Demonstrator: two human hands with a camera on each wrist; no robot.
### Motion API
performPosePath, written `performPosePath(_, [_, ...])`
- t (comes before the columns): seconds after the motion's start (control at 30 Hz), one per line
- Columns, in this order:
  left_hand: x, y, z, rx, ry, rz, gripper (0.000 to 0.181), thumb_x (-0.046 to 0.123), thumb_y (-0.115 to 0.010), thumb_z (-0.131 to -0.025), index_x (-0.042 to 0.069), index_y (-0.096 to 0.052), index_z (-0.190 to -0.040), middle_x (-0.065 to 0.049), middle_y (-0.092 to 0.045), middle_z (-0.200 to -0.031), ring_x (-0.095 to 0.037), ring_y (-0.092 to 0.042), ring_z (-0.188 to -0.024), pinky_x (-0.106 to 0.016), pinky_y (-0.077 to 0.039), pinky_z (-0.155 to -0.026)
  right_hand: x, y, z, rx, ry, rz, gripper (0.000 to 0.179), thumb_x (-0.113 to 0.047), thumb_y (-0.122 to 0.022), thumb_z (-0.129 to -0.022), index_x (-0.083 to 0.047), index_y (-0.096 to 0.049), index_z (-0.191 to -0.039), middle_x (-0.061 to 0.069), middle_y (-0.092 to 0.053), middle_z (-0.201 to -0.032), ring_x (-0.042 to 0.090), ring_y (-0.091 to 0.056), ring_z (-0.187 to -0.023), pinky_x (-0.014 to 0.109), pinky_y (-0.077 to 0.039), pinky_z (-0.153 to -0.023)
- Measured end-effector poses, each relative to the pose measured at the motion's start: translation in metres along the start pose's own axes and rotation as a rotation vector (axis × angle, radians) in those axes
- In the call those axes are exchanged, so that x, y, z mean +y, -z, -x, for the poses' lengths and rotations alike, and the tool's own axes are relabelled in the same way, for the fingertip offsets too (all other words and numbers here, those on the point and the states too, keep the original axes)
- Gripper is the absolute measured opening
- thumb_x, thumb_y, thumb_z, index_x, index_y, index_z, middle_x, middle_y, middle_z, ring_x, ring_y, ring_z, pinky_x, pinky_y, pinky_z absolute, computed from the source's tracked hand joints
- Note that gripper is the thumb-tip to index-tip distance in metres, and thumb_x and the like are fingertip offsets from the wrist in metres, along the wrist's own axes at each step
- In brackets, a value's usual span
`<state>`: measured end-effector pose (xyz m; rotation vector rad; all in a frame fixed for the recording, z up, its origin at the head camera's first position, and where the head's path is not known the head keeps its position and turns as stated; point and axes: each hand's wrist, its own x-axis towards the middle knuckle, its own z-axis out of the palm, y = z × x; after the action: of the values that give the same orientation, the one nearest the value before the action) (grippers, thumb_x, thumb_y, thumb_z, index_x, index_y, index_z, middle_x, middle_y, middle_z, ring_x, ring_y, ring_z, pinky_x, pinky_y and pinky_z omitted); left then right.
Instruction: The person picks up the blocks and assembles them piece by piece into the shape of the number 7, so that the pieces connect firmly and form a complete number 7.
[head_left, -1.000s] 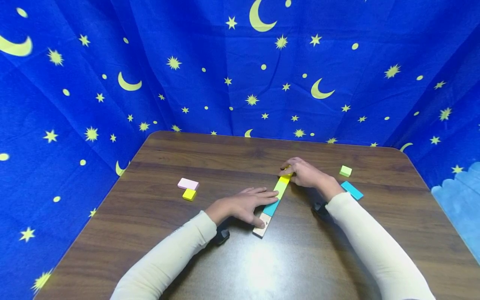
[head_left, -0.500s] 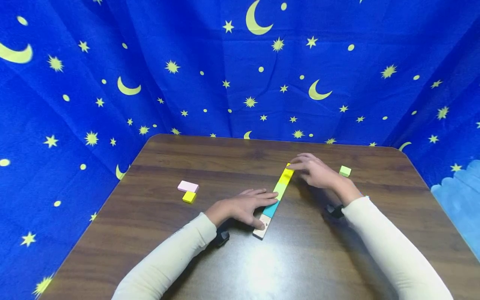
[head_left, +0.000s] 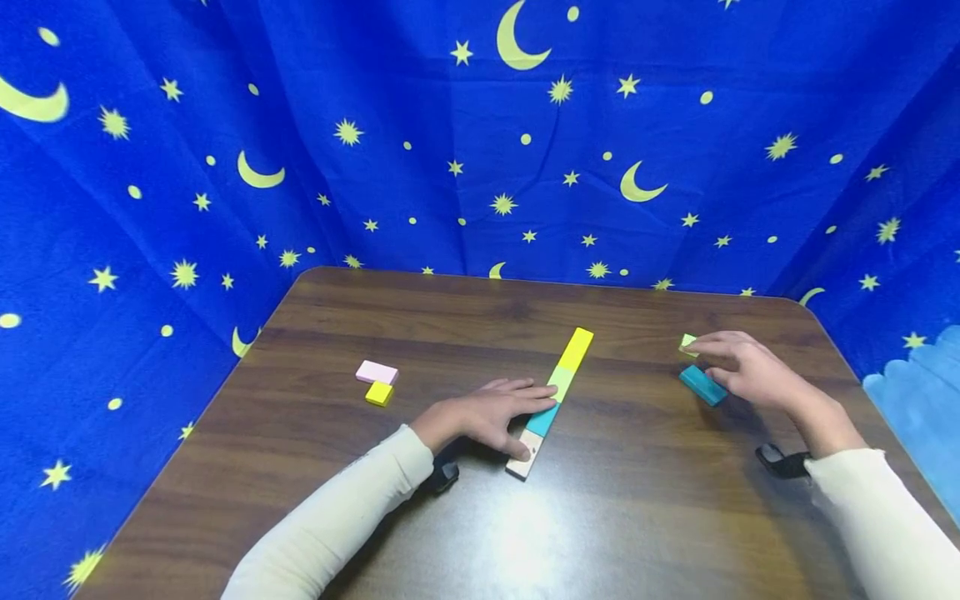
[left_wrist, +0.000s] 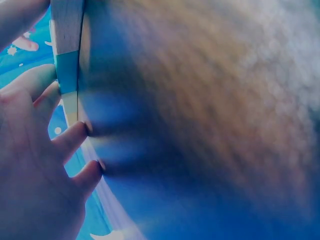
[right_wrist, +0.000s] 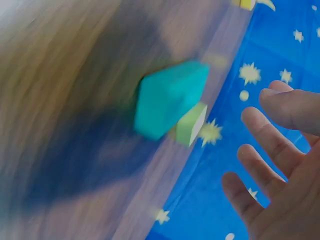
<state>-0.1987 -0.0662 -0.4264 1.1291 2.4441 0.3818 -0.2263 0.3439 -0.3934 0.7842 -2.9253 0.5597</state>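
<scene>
A straight row of flat blocks runs away from me: a bare-wood block (head_left: 523,463) nearest, then a teal block (head_left: 542,419), a light green block (head_left: 561,385) and a yellow section (head_left: 576,348) at the far end. My left hand (head_left: 495,412) rests along the row's left side, fingers spread, thumb on the wooden block and fingertips on the green and teal ones. At the right, my right hand (head_left: 757,375) hovers over a loose teal block (right_wrist: 170,100) and a small green block (right_wrist: 190,125). Its fingers are loosely extended and hold nothing.
On the left of the brown table (head_left: 337,317) lie a pink block (head_left: 377,372) and a small yellow block (head_left: 379,393), touching or nearly so. A blue curtain (head_left: 420,108) with moons and stars hangs behind the table and at its sides.
My right hand has let go of the yellow end of the row and moved right to the loose teal and green blocks. The left hand has stayed put.
</scene>
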Motion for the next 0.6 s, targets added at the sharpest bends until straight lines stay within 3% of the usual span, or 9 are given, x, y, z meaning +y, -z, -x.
performPosePath(0.37, [0.0,0.001,0.001,-0.004,0.001,0.01,0.086,0.045,-0.07,-0.086,0.029,-0.025,-0.158,0.015,-0.012,-0.168,-0.023,-0.011,-0.157,-0.05,-0.012,-0.127,0.016,-0.008,0.008,0.062,-0.001,0.023,0.039,0.004,-0.07,-0.08,0.002,-0.067,-0.119,0.028,-0.063,-0.121,0.048,-0.059,-0.11,0.064,-0.047,-0.088])
performPosePath(0.6, [-0.001,0.001,0.0,-0.011,-0.001,0.018,0.086,0.045,-0.07,-0.086,0.029,-0.026,-0.158,0.015,-0.012,-0.168,-0.024,-0.011,-0.157,-0.051,-0.01,-0.128,0.02,-0.012,0.006,0.023,-0.075,0.018,0.038,0.001,-0.067,-0.084,0.003,-0.065,-0.123,0.029,-0.06,-0.124,0.051,-0.057,-0.114,0.067,-0.045,-0.092])
